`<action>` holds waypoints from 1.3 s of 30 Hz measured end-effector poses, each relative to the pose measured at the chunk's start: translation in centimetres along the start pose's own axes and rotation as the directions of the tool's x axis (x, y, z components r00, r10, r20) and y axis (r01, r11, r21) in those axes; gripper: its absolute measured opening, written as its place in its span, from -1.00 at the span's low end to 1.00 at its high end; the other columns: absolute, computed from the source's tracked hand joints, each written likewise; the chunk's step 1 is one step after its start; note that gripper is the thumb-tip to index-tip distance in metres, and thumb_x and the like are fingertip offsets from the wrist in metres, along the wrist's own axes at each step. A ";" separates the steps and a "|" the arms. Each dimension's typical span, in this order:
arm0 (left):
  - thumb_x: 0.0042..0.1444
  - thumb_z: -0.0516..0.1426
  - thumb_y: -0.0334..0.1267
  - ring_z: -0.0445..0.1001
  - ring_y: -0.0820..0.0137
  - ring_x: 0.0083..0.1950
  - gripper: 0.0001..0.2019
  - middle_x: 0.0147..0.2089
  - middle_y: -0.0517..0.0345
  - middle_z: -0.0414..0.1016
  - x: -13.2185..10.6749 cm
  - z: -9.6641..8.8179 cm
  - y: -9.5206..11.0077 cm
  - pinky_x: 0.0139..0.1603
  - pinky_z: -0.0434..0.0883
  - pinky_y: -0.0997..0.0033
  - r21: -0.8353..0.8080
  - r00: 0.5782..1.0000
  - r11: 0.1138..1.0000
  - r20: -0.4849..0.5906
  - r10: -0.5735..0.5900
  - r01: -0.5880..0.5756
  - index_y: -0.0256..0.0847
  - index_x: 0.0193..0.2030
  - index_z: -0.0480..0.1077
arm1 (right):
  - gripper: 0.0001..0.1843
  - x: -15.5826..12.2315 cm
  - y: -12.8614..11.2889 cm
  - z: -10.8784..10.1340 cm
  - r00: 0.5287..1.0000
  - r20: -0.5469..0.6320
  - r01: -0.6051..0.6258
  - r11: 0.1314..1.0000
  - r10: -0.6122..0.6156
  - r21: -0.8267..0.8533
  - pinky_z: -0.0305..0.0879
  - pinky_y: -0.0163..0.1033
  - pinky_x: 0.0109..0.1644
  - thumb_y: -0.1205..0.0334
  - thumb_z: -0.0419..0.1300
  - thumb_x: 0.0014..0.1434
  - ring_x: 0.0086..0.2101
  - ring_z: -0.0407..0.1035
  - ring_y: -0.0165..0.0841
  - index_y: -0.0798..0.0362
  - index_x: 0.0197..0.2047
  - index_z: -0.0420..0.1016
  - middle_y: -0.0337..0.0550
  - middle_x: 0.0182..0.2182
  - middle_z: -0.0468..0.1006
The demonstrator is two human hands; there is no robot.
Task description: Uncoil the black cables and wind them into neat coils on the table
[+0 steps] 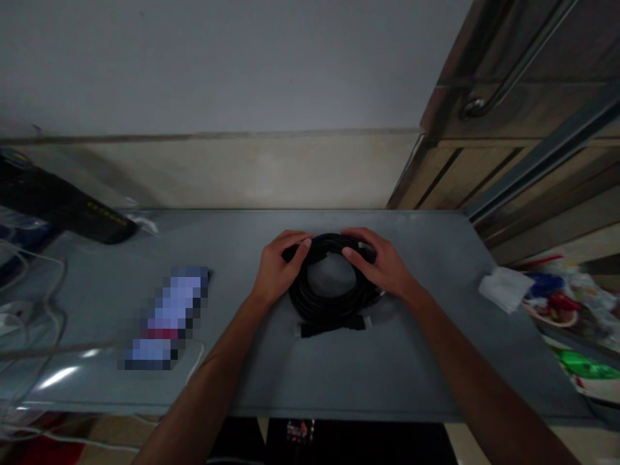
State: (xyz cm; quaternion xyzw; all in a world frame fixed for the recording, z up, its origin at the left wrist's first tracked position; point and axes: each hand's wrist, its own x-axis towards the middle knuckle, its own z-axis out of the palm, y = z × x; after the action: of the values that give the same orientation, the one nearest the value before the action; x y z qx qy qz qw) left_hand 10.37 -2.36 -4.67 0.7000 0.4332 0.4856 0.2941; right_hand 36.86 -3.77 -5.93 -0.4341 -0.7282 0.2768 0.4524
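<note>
A coiled black cable point(324, 311) lies on the grey table point(339, 381) in front of me, wound into a ring with an open middle. Two black connectors with pale tips rest at its near side. My left hand point(283, 265) grips the ring's far left part, thumb on top and fingers curled over the outer edge. On the far right part, my right hand point(375, 261) holds the coil the same way, its thumb pointing inward. The undersides of the fingers are partly hidden by the cable.
A blurred-out phone point(172, 316) lies on the left, near white cords point(53, 310). A dark cylindrical object point(92, 216) sits at the back left. Crumpled white tissue point(506, 287) is at the right edge, beside a basket of colourful items point(557, 313). A wall point(242, 168) borders the table's back.
</note>
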 end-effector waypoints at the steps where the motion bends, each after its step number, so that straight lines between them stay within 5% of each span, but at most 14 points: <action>1: 0.48 0.30 0.04 0.72 0.13 0.11 -0.70 0.07 -0.01 0.80 0.0 0.0 0.2 0.27 0.56 0.11 -0.007 1.000 1.000 -0.005 -0.015 0.015 -0.08 0.04 0.78 | -0.50 0.0 -0.1 -0.1 1.000 -0.007 -0.017 1.000 0.017 0.025 0.55 0.10 0.30 -0.29 0.30 0.53 0.14 0.63 -0.08 -0.13 0.27 0.64 -0.06 0.16 0.72; 6: 0.46 0.27 0.18 0.72 0.12 0.05 -0.58 0.00 -0.02 0.81 0.1 -0.1 0.2 0.19 0.57 0.12 -0.117 0.985 0.980 -0.048 -0.168 0.161 -0.13 -0.03 0.78 | -0.44 0.1 -0.7 -0.6 0.995 -0.047 -0.083 0.981 0.092 0.177 0.54 0.07 0.32 -0.41 0.26 0.51 0.13 0.63 -0.10 -0.13 0.16 0.70 -0.08 0.12 0.75; 9: 0.41 0.32 0.18 0.72 0.18 0.05 -0.59 -0.04 -0.01 0.80 0.7 -0.5 -0.4 0.21 0.57 0.17 -0.342 0.957 0.924 -0.164 -0.240 0.174 -0.14 -0.09 0.77 | -0.41 0.3 -0.5 -1.0 0.978 -0.185 -0.057 0.973 0.100 0.225 0.55 0.04 0.25 -0.45 0.19 0.54 0.05 0.63 -0.13 -0.10 0.03 0.72 -0.08 0.01 0.76; 12: 0.38 0.35 0.13 0.69 0.28 -0.06 -0.63 -0.15 0.02 0.73 1.5 -1.7 -1.0 0.06 0.59 0.30 -0.608 0.906 0.782 -0.243 -0.347 0.137 -0.16 -0.14 0.74 | -0.34 0.7 0.5 -1.4 0.919 -0.362 -0.018 0.934 0.156 0.356 0.55 -0.08 -0.10 -0.50 0.21 0.49 -0.26 0.55 -0.22 -0.07 -0.27 0.64 -0.11 -0.31 0.66; 16: 0.48 0.24 0.02 0.53 0.40 -0.36 -0.64 -0.35 0.11 0.56 2.1 -4.1 -0.8 -0.34 0.47 0.44 -0.843 0.846 0.523 -0.185 -0.501 0.126 -0.20 -0.21 0.65 | -0.16 1.1 1.5 -1.9 0.840 -0.442 -0.022 0.834 0.315 0.552 0.07 -0.23 -0.57 -0.66 0.19 0.37 -0.61 0.09 -0.39 -0.08 -0.52 0.22 -0.32 -0.61 0.16; 19: 0.53 0.16 0.02 0.27 0.49 -0.56 -0.58 -0.50 0.23 0.34 1.9 -5.3 -0.4 -0.59 0.20 0.47 -0.930 0.841 0.350 -0.097 -0.533 0.114 -0.20 -0.29 0.57 | -0.07 1.2 1.5 -2.2 0.854 -0.397 -0.040 0.804 0.335 0.593 -0.18 -0.24 -0.65 -0.74 0.11 0.35 -0.69 -0.16 -0.45 -0.08 -0.56 0.00 -0.40 -0.68 -0.06; 22: 0.57 0.09 0.07 0.11 0.53 -0.62 -0.50 -0.56 0.31 0.17 1.6 -5.4 -0.1 -0.65 0.08 0.47 -0.961 0.851 0.253 -0.036 -0.523 0.115 -0.19 -0.35 0.50 | -0.03 1.1 1.4 -2.2 0.871 -0.360 -0.032 0.769 0.336 0.639 -0.21 -0.25 -0.66 -0.73 0.19 0.31 -0.71 -0.17 -0.48 -0.08 -0.60 -0.06 -0.40 -0.72 -0.08; 30: 0.63 -0.06 0.08 0.00 0.54 -0.68 -0.38 -0.65 0.35 0.02 1.6 -4.3 -0.5 -0.68 -0.02 0.45 -0.980 0.838 0.132 0.054 -0.542 0.148 -0.19 -0.44 0.43 | 0.00 1.2 0.8 -1.9 0.869 -0.358 -0.023 0.750 0.342 0.661 -0.27 -0.25 -0.65 -0.72 0.25 0.28 -0.72 -0.20 -0.51 -0.07 -0.65 -0.05 -0.42 -0.74 -0.09; 39: 0.62 -0.03 0.10 -0.02 0.55 -0.70 -0.39 -0.68 0.37 0.00 1.9 -4.4 -0.9 -0.68 -0.04 0.46 -0.984 0.839 0.122 0.045 -0.542 0.131 -0.17 -0.44 0.40 | 0.00 1.3 1.0 -1.8 0.861 -0.361 -0.033 0.750 0.357 0.661 -0.27 -0.24 -0.66 -0.76 0.22 0.26 -0.71 -0.20 -0.50 -0.09 -0.63 -0.08 -0.41 -0.74 -0.08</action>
State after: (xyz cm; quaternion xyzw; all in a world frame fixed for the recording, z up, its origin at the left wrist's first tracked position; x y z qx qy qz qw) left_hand 6.23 -0.31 -3.04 0.1482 0.2246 0.6720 0.6900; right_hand 38.61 -2.13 -5.43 -0.3851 -0.4095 0.4401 0.7002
